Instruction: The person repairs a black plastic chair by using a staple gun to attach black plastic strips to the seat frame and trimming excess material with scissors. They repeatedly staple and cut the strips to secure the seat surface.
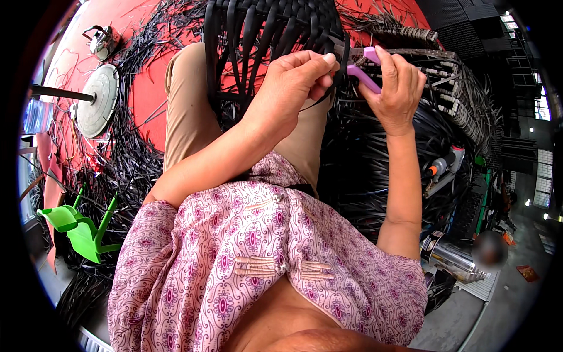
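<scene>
Person seated at strip weaving, viewed from above. Nearest is a pink and purple patterned blouse [252, 252], followed by tan trousers [189, 108] with the knees apart. The left forearm crosses the lap obliquely, so that the left hand [302, 76] lies in front of the work; its thumb is drawn against curled fingers in a narrow pinch (whether a strip end is caught between them cannot be told). To its right, and apart from it, the right hand [396, 88] is raised and holds purple-handled scissors [366, 80]. The handles are spread, and the blades point toward the right edge of the work. The work itself, a black woven piece [278, 23], stands beyond and partly between the knees; it is closely interlaced at the top, with looser straps descending below.

At the lower left sits a bright green plastic chair [88, 237]; at the lower right, a transparent cylindrical container [454, 258] lies on its side. Loose black strips [363, 152] are heaped on both sides of the lap. Farther out are a grey woven frame [454, 88] at right and, at left, a round grey base [102, 111] bearing a dark pole. A shiny metal kettle [104, 44] rests on the red surface [149, 88] near the upper left.
</scene>
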